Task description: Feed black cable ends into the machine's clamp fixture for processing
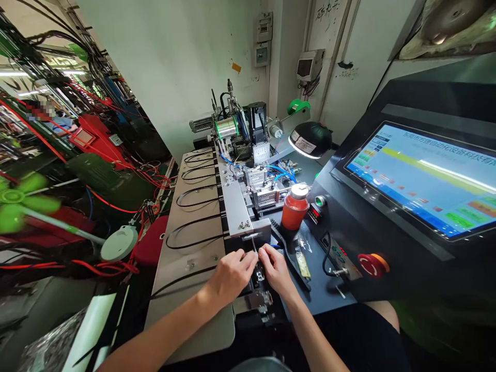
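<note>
My left hand [234,269] and my right hand [274,267] meet at the front end of the bench machine [253,178]. The fingers of both are closed in a pinch, almost touching each other. What they pinch is too small and too covered to make out. Just beyond the fingertips lies a flat metal cover plate [237,206] with small screws at its near end. Below my hands are small metal fixture parts [260,299]. Left of them, several looped black cables [196,200] lie across a beige board [170,279], their ends running under the plate.
An orange-red bottle [294,207] with a white cap stands right of the machine, near a black brush [292,261]. A lamp [311,139] shines above. Farther right are a touchscreen [422,175] and a red emergency stop button [373,265]. A green fan [27,196] spins at left.
</note>
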The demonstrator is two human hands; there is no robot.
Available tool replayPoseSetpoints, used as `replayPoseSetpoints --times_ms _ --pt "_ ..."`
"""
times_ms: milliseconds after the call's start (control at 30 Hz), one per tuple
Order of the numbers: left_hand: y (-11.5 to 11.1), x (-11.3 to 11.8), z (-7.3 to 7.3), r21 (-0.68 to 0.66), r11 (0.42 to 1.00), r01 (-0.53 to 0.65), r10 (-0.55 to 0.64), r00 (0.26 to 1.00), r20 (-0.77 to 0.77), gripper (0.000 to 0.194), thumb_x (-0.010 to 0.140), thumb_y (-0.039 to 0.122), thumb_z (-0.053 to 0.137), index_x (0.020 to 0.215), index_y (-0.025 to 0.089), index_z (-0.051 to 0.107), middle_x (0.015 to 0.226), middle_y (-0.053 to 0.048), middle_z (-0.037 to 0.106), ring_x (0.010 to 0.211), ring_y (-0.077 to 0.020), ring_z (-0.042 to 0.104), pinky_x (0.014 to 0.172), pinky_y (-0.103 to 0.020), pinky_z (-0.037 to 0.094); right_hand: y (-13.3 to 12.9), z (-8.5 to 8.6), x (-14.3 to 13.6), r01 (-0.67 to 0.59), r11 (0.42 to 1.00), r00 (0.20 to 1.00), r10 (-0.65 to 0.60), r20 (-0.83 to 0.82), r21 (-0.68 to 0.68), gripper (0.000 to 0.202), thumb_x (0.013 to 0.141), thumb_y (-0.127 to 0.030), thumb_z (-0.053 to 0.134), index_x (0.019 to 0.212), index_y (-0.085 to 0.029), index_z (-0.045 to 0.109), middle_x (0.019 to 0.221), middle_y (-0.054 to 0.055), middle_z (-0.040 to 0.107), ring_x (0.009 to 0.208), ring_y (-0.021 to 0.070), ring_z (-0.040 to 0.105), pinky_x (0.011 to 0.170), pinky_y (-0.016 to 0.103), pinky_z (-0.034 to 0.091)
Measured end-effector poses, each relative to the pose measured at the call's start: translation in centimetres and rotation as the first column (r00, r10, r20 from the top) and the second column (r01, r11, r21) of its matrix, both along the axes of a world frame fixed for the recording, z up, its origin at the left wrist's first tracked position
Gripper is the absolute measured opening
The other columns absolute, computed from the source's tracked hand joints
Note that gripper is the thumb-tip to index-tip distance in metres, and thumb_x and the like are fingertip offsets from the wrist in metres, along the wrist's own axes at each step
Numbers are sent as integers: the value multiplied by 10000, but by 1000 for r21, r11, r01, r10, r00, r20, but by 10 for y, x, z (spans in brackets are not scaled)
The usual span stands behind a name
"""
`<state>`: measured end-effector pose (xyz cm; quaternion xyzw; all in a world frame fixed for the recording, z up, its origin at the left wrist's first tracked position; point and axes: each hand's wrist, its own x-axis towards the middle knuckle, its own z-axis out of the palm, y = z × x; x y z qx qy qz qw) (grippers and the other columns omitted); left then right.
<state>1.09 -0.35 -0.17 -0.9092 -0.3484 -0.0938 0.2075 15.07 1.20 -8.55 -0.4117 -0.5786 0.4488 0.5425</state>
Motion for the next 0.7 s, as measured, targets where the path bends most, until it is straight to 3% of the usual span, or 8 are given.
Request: replayPoseSetpoints --times_ms 67,133,233,367,433,533,700 --pt "0 0 2 -10 1000 8 -8 999 -34 223 904 52 452 1009 122 637 784 -33 634 656 -160 566 538 -263 435 1 -2 2 3 1000 1000 -3 7 1 358 960 -424 389 671 -214 378 614 -48 339 541 116 337 496 233 301" --pt "0 -3 3 -98 995 -33 37 999 31 230 918 68 449 1012 169 634 795 -17 632 665 -143 581 558 -240 446 2 -3 8 31 1000 999 -31 21 1 375 967 -426 379 657 -214 384 600 -48 343 527 117 346 489 234 309" --pt "0 -10 2 -301 940 -163 224 958 181 181 930 118 478 989 210 623 856 4 635 700 -119 615 630 -216 474 -1 2 17 108 994 992 -109 60 20 368 987 -387 357 698 -198 483 619 -25 429 558 133 427 539 244 363" --pt "1 -15 2 -433 850 -301 394 908 142 125 930 173 503 899 196 622 886 -4 631 732 -140 635 665 -236 489 -12 16 19 84 972 974 -126 186 219 272 980 -284 398 919 -183 643 872 69 633 824 193 585 746 294 453" --pt "1 -16 1 -449 830 -331 415 904 101 143 937 186 491 893 199 627 891 -9 626 736 -147 637 662 -241 491 -18 20 21 107 952 958 -176 228 286 283 979 -243 396 910 -183 664 842 69 654 795 195 598 715 298 462" --pt "1 -15 1 -462 817 -344 422 903 74 157 943 198 479 900 197 629 896 -15 619 739 -149 637 669 -243 495 -26 24 32 258 911 908 -342 241 322 279 974 -220 419 855 -178 667 781 55 656 743 187 600 675 291 455" --pt "0 -4 8 -502 781 -371 450 892 41 174 944 197 467 912 201 638 934 -26 635 767 -155 648 701 -245 499 -46 44 62 482 793 809 -566 158 374 212 955 -206 498 800 -177 641 708 21 601 641 145 562 616 250 420"
